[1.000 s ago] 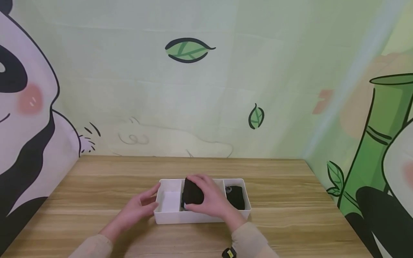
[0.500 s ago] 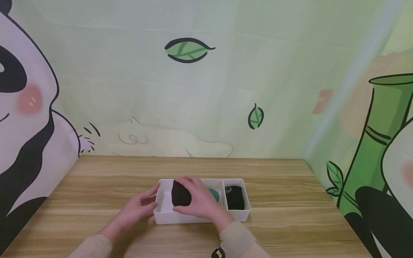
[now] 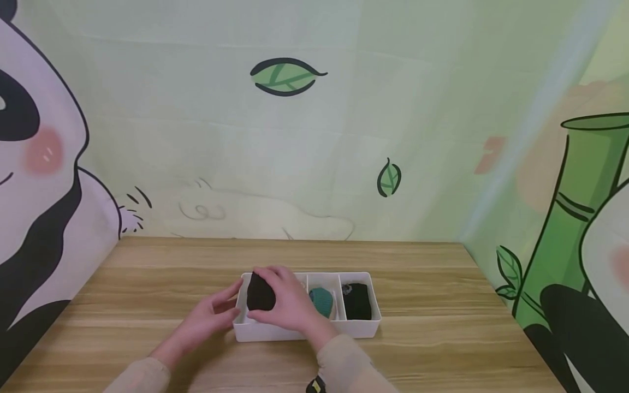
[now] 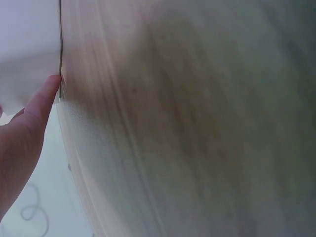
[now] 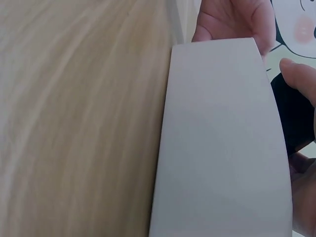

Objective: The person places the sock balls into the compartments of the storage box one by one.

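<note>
In the head view my right hand [image 3: 291, 303] grips a black rolled sock [image 3: 260, 293] between thumb and fingers. It holds the bundle over the left compartment of a white divided box [image 3: 350, 328]. My left hand [image 3: 212, 312] rests its fairly straight fingers against the box's left end. A teal ribbed sock bundle [image 3: 321, 302] sits in a middle compartment, and a black folded sock [image 3: 357, 301] with a grey mark lies in the right one. The right wrist view shows the gripped black sock [image 5: 292, 116] behind the box's long side wall. My right hand hides part of the box's inside.
The box stands on a wood-grain table [image 3: 422, 305]. Behind the table rises a backdrop [image 3: 314, 136] printed with pandas, leaves and bamboo. A small dark object with a yellow patch [image 3: 316, 384] shows beside my right sleeve.
My right hand has carried the black rolled sock leftward from above the middle of the box to the left compartment, uncovering the teal bundle. The left hand stays in place.
</note>
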`<state>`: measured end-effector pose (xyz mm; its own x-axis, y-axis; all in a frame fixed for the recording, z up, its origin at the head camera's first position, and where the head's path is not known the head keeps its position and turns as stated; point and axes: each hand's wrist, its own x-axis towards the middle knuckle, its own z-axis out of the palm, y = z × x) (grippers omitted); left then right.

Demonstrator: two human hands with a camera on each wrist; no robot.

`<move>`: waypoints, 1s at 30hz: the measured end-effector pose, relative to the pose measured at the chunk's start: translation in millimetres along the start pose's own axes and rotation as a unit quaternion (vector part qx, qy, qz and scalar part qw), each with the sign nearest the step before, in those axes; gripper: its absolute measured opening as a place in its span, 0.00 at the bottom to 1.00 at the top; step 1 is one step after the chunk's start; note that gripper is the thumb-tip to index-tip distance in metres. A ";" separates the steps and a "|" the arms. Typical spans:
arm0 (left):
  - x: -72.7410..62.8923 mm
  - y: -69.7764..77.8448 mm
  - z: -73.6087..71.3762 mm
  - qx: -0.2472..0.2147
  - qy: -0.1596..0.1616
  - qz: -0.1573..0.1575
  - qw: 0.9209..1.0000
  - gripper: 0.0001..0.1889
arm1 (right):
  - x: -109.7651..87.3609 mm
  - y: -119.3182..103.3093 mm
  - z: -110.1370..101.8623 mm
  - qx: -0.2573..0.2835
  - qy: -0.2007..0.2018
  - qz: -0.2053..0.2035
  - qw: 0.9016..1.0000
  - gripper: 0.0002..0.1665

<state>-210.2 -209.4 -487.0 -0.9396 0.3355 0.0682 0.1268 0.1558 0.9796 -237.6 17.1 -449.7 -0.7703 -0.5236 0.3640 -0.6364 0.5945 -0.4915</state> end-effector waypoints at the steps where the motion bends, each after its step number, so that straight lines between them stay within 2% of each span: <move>1: 0.2 -0.2 0.0 -0.001 0.000 0.000 1.000 0.35 | 0.2 -0.9 1.5 0.002 0.000 0.003 1.000 0.49; 5: 0.7 -0.2 0.5 -0.005 0.003 -0.001 1.000 0.35 | 1.1 -3.6 7.5 0.000 -0.001 0.014 1.000 0.49; 12: 0.4 1.1 -0.2 0.004 0.000 0.010 1.000 0.35 | 3.0 -4.4 13.4 -0.043 0.003 0.011 0.999 0.48; 19: 1.2 -1.2 0.6 -0.015 0.003 -0.002 1.000 0.36 | 2.4 -5.7 12.3 -0.069 -0.015 0.014 0.997 0.48; 25: 0.4 -1.3 0.7 -0.002 0.001 0.006 1.000 0.35 | -1.7 -3.9 8.1 -0.061 -0.007 -0.006 0.998 0.45; 30: 0.9 -1.9 1.5 -0.001 0.008 -0.004 1.000 0.35 | -9.5 -2.5 -0.9 -0.039 -0.015 0.001 0.999 0.42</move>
<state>-210.8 -208.0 -489.1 -0.9455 0.3195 0.0624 0.1176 0.1563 0.9807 -228.7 21.1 -451.2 -0.7703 -0.5400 0.3391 -0.6375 0.6401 -0.4288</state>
